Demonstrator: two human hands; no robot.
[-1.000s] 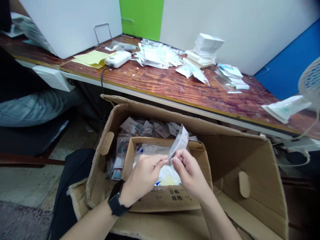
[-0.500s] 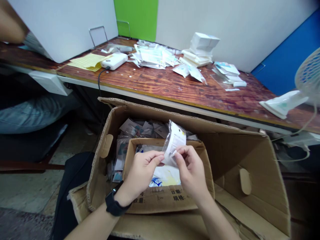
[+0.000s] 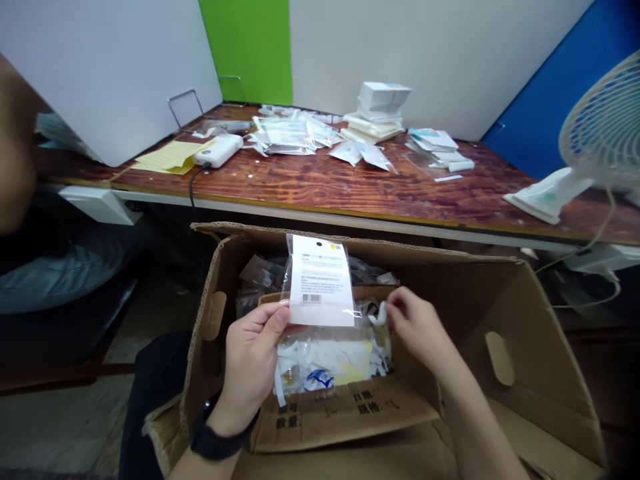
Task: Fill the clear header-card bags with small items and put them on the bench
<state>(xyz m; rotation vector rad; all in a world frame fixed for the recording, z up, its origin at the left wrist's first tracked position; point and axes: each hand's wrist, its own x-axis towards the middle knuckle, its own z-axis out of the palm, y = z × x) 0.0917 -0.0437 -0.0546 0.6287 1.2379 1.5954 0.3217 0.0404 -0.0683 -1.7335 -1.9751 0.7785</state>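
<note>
The left hand [image 3: 250,367], with a black wristwatch [image 3: 215,441] on its wrist, is closed on the left edge of a clear plastic bag [image 3: 320,280], thumb on the front and fingers curled behind. The right hand [image 3: 417,330] is nearly closed, its thumb and forefinger pinched together at the bag's lower right corner, on a crumpled white bit of film or paper; from this view I can't tell which. The bag stands upright in the air just above the mouth of a large open cardboard carton [image 3: 500,373], and a white printed label with a barcode fills most of its front. Inside the carton sits a smaller cardboard box [image 3: 345,420] with printed characters on its front wall, holding a heap of white plastic scraps [image 3: 330,360] directly below the bag. Packets in clear sleeves [image 3: 257,272] lie behind that box, also inside the carton. Beyond the carton stands a wooden-topped table [image 3: 310,183] carrying stacked white cartons [image 3: 380,100], loose packets [image 3: 287,133], yellow papers [image 3: 167,157] and a white corded device [image 3: 219,150]. A white desk fan [image 3: 607,127] stands at the table's right end, past the carton. To the carton's left, a blurred arm of another person [image 3: 13,147] reaches in at the frame's edge, near that person's denim-clad leg [image 3: 55,283].
</note>
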